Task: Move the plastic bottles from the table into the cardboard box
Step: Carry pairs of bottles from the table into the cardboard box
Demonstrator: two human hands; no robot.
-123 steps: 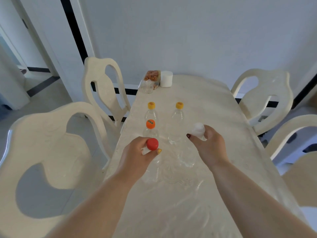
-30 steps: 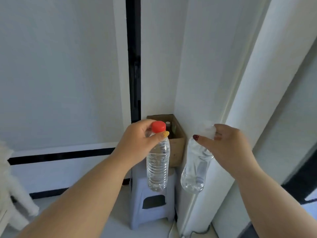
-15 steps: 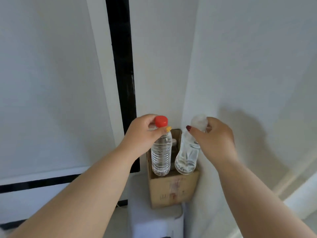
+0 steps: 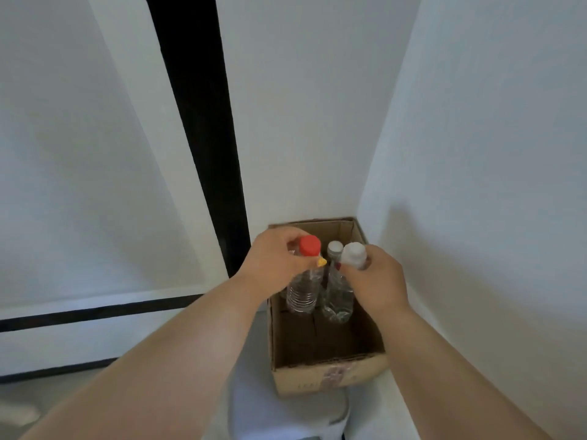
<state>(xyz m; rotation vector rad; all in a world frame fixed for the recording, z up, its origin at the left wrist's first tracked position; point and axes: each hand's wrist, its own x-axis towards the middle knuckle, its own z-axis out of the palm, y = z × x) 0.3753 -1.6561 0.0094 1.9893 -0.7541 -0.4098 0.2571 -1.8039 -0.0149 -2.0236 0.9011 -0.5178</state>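
Observation:
An open cardboard box stands on a pale stool in a wall corner. My left hand grips the neck of a clear red-capped bottle, whose body hangs inside the box's left part. My right hand grips the neck of a clear white-capped bottle, also lowered into the box, right beside the first. Behind them another bottle with a pale cap stands inside the box. The table is out of view.
The stool under the box is light grey. White walls close in behind and on the right. A black vertical strip runs down the wall left of the box, with a black band along the skirting.
I have come closer and look down into the box. Both hands have lowered their bottles from above the rim into it. The grips are unchanged.

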